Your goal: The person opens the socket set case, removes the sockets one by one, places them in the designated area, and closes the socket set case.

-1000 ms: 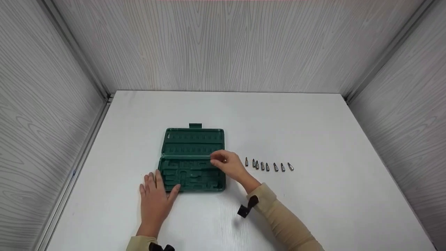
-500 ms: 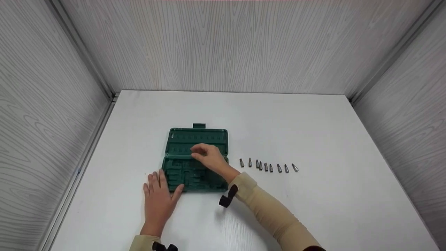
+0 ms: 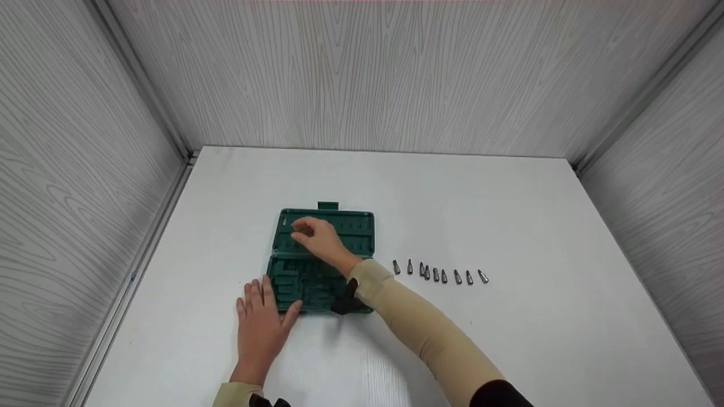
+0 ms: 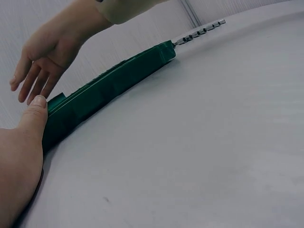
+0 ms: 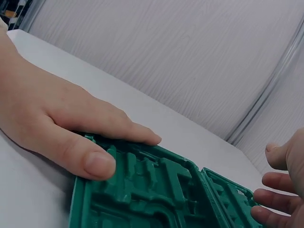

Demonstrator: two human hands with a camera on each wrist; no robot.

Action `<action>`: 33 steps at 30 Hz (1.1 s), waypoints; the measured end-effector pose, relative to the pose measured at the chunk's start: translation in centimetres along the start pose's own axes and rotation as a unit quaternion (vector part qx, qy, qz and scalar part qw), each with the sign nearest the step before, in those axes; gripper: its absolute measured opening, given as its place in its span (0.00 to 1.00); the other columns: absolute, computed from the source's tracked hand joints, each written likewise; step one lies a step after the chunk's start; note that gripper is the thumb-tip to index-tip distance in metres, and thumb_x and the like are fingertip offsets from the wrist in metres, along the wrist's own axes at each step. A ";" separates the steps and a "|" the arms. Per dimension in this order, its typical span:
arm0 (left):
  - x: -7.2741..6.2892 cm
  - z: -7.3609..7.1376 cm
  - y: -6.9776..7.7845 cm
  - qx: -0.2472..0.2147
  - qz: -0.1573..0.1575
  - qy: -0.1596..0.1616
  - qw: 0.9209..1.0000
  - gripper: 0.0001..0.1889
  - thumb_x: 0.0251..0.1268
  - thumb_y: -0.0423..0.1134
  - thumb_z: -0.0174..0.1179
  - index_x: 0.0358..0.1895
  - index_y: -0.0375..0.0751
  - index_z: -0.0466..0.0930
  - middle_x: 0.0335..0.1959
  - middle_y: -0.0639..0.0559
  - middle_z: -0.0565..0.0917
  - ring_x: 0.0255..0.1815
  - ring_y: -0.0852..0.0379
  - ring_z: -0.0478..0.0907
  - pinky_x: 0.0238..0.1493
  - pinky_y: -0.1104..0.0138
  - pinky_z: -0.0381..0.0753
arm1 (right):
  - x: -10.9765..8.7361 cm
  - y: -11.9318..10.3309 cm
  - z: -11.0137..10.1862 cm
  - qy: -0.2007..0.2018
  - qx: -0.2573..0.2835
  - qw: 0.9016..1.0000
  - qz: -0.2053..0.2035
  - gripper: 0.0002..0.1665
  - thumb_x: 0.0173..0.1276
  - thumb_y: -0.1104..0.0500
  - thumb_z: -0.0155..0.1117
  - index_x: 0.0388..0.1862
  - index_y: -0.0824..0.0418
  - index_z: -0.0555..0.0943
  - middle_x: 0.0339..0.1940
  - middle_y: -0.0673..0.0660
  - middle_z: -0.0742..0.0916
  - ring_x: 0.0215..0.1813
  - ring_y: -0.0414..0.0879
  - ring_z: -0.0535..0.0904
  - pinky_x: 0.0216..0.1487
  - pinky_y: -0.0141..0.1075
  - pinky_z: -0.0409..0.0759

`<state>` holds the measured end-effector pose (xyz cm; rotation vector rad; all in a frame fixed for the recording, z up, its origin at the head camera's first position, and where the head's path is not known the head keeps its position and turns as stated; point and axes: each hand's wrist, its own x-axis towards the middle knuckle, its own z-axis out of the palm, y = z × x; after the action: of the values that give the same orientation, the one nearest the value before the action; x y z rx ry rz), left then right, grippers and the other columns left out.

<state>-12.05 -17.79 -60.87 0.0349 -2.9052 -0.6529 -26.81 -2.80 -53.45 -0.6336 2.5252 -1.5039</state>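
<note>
A green plastic case lies unfolded on the white table, its moulded tray toward me and its slotted lid beyond. One small silvery screwdriver bit sits in the lid's far left slot. My left hand rests flat at the tray's near left corner, fingers along the side and thumb on the front edge. Over the left part of the lid hovers my right hand, fingers loosely bent. Its thumb and fingers stand apart in the right wrist view, with nothing visible between them.
To the right of the case, several metal screwdriver bits lie in a loose row on the table. Pale wood-grain panels enclose the back and sides. A latch tab juts from the lid's far edge.
My right hand has travelled left and away from me, from the case's right edge to over the lid's left part. The leftmost bit of the row has come into view. My left hand stays put.
</note>
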 end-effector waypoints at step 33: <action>-0.4 -0.3 0.1 -0.007 -0.010 -0.012 1.000 0.52 0.59 0.73 0.40 0.72 0.32 0.44 0.70 0.30 0.50 0.72 0.36 0.41 0.66 0.44 0.38 | 5.2 0.4 3.3 0.056 -0.032 0.993 0.101 0.17 0.68 0.58 0.58 0.53 0.63 0.77 0.44 0.53 0.82 0.43 0.40 0.77 0.41 0.32 0.75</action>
<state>-11.62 -17.78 -60.61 0.0541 -2.9261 -0.6814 -30.50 -7.53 -54.91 -0.2976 2.6352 -1.4308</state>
